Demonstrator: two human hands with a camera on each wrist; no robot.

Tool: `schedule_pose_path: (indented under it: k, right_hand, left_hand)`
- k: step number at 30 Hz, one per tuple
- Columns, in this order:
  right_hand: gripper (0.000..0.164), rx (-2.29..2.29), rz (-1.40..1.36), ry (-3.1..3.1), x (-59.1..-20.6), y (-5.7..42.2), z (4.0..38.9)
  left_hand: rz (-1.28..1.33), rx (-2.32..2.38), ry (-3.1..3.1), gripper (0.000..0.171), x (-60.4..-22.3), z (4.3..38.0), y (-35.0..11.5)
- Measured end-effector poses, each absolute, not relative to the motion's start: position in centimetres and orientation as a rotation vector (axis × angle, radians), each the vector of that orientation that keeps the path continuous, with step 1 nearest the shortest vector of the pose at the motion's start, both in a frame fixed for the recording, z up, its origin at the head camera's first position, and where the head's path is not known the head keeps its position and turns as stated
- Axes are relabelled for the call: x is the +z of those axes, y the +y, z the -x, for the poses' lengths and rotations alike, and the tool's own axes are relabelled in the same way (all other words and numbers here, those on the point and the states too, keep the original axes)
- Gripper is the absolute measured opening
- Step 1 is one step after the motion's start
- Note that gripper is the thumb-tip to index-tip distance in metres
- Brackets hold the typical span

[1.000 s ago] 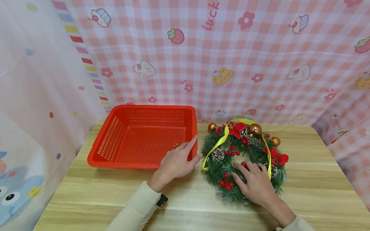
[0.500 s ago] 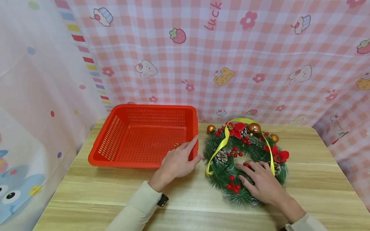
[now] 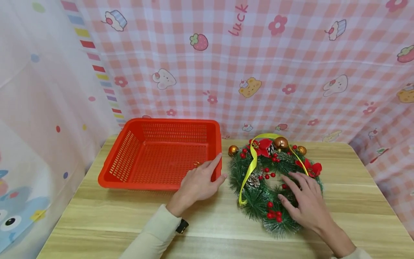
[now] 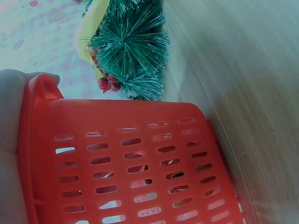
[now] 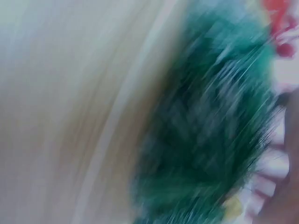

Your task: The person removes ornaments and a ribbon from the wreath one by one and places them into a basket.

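Note:
In the head view my left hand point(image 3: 198, 183) holds the right side of a red plastic basket point(image 3: 163, 185), fingers over the rim and thumb outside. The left wrist view shows its slotted wall point(image 4: 117, 140). To the right lies a green Christmas wreath point(image 3: 258, 203) with red berries, red flowers, pinecones and gold balls. A yellow ribbon point(image 3: 249, 169) loops across it. My right hand point(image 3: 305, 201) is over the wreath's front right part, fingers spread and loosely bent, fingertips near the centre hole. The right wrist view is blurred, with a bright gap between hand and greenery.
A small gold thing point(image 3: 196, 164) shows inside the basket beside my left hand. The wooden table point(image 3: 207, 223) carries basket and wreath. A pink checked curtain point(image 3: 207, 72) hangs right behind the table, and a white printed curtain point(image 3: 38, 108) hangs at the left.
The wreath has turned counterclockwise; its front berries have shifted right and the gold balls left. My right hand has moved right. My left hand stays on the basket.

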State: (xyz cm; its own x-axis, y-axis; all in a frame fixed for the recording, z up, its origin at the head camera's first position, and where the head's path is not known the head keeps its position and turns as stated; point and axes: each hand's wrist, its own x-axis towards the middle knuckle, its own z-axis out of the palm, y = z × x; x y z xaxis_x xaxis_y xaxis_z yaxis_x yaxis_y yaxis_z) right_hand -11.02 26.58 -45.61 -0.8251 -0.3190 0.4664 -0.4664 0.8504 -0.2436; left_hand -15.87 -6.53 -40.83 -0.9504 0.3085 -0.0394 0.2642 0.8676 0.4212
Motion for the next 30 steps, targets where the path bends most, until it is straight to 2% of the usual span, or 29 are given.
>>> schedule_pose_path:
  k: [3,7,9,12,20,30]
  right_hand:
    - [0.063,0.695,-0.199,-2.635,-44.9,25.5,10.1]
    - [0.085,0.865,0.249,-2.703,-44.4,24.5,10.0]
    - [0.096,0.916,0.398,-2.754,-44.3,24.2,10.5]
    - [0.102,0.968,0.530,-2.809,-44.5,24.1,11.2]
    - [0.104,0.927,0.541,-2.865,-45.4,24.4,12.2]
    - [0.102,0.875,0.197,-2.915,-46.0,27.0,13.4]
  left_hand:
    - [-0.460,0.633,2.938,0.070,-40.8,15.8,-6.5]
    - [-0.462,0.616,2.949,0.070,-40.8,15.9,-6.6]
    - [-0.463,0.613,2.952,0.070,-40.8,15.9,-6.6]
    - [-0.459,0.608,2.945,0.070,-40.8,16.0,-6.6]
    - [-0.455,0.615,2.952,0.070,-40.9,15.9,-6.5]
    - [-0.464,0.634,2.960,0.069,-40.9,15.9,-6.5]
